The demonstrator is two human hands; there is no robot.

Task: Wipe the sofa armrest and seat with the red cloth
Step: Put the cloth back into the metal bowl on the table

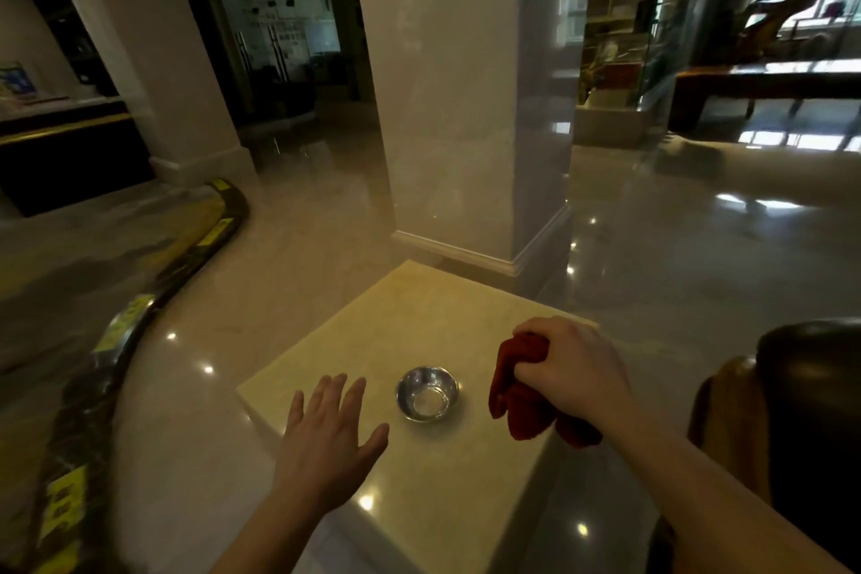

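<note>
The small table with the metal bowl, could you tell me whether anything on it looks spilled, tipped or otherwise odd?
Nothing stands out. The metal bowl sits upright on the table, with no spill around it. The right hand grips the bunched red cloth above the table; the left hand hovers open.

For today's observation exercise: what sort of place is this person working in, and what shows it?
Probably a hotel or showroom lobby: a polished stone floor, a large marble column, and glass display shelves beyond it.
</note>
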